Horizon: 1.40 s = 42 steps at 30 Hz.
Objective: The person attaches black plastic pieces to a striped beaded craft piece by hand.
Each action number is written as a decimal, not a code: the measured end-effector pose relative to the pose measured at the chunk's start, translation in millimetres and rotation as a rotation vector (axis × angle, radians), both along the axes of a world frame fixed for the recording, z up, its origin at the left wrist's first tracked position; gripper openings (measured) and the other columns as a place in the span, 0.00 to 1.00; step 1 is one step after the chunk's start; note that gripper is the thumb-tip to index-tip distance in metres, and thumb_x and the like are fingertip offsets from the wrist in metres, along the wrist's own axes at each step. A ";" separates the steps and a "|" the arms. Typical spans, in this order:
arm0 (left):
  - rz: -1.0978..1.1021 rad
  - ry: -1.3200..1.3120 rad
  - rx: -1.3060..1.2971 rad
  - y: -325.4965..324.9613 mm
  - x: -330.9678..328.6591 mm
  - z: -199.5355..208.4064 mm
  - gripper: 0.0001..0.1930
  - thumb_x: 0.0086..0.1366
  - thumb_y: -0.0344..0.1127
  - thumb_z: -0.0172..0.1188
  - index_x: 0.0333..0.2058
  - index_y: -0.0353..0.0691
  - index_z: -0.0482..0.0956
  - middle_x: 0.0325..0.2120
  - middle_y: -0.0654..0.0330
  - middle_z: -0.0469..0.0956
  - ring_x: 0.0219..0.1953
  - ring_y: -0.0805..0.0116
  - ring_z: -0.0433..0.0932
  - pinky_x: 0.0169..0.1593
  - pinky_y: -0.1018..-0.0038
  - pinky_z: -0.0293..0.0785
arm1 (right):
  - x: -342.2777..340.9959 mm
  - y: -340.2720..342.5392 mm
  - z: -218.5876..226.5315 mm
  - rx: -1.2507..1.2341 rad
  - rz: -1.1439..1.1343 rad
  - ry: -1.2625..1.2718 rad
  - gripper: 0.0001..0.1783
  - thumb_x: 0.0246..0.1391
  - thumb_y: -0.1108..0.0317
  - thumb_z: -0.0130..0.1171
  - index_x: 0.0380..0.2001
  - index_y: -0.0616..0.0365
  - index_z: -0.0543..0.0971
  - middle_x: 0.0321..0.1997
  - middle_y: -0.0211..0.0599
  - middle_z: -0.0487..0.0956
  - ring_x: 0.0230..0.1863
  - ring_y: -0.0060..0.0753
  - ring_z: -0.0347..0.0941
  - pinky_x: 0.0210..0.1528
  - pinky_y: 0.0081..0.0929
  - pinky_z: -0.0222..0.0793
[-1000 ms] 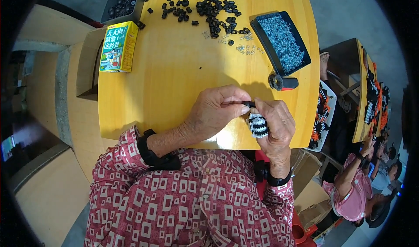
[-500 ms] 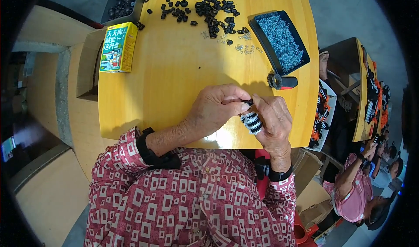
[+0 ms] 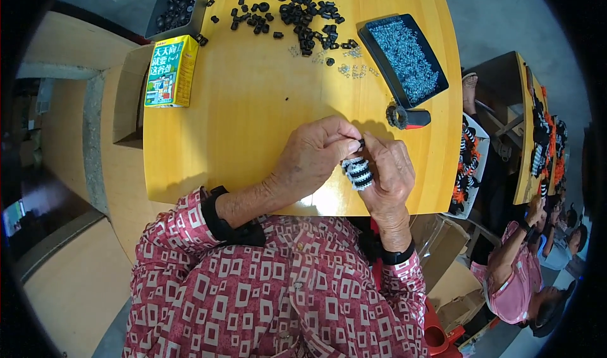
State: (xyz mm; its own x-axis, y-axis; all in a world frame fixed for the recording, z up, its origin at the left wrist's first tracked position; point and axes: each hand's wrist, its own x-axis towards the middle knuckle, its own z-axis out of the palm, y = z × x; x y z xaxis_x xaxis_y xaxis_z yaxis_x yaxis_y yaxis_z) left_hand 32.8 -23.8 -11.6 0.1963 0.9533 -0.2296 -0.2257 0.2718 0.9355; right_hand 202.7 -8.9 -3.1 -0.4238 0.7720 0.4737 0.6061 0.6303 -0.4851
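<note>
Close together over the table's front part, both hands pinch at a small black piece (image 3: 361,145). My left hand (image 3: 308,152) grips it between thumb and forefinger. The fingertips of my right hand (image 3: 392,168) meet it from the other side. Below the pinch, a black-and-white striped knitted piece (image 3: 359,174) lies against the right hand, under its bent fingers. Fingertips partly hide the black piece, so its exact kind cannot be made out.
Loose black parts (image 3: 310,16) and small clear bits (image 3: 358,71) lie across the table's far side. A black tray (image 3: 436,61) of clear pieces, a black-and-red object (image 3: 417,119), a drink carton (image 3: 171,73) and a dark bin (image 3: 205,16) surround them. At right, a co-worker (image 3: 512,282) sits by another table.
Both hands have shifted slightly, the right one a little to the left. The striped knitted piece has turned and moved slightly left. The pinch on the black piece stays.
</note>
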 end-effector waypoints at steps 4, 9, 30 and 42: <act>-0.021 0.015 -0.046 2.0 -2.0 -2.5 0.08 0.67 0.27 0.54 0.42 0.32 0.78 0.31 0.66 0.77 0.35 0.81 0.74 0.40 0.81 0.72 | 0.4 2.9 4.3 0.021 0.028 -0.015 0.24 0.38 0.75 0.69 0.43 0.65 0.79 0.31 0.40 0.76 0.32 0.41 0.72 0.37 0.35 0.69; -0.124 0.106 0.001 7.8 -9.8 6.3 0.08 0.67 0.29 0.57 0.40 0.31 0.79 0.29 0.65 0.78 0.33 0.81 0.75 0.38 0.81 0.73 | 7.0 7.0 11.4 0.036 0.095 -0.116 0.24 0.38 0.74 0.70 0.44 0.64 0.79 0.33 0.40 0.75 0.33 0.41 0.72 0.38 0.36 0.68; -0.103 0.016 -0.053 8.4 -12.2 2.0 0.10 0.66 0.29 0.60 0.43 0.29 0.80 0.31 0.65 0.80 0.35 0.82 0.75 0.40 0.83 0.73 | 5.9 9.2 13.0 -0.006 0.103 -0.130 0.27 0.38 0.75 0.68 0.47 0.65 0.78 0.31 0.43 0.76 0.34 0.45 0.74 0.39 0.38 0.69; -0.109 -0.006 -0.020 4.1 -13.4 -1.1 0.10 0.66 0.30 0.59 0.43 0.29 0.80 0.31 0.63 0.80 0.34 0.80 0.77 0.40 0.81 0.74 | 13.4 17.3 27.6 -0.297 0.178 0.014 0.22 0.34 0.81 0.65 0.39 0.65 0.79 0.31 0.41 0.80 0.34 0.44 0.77 0.42 0.36 0.72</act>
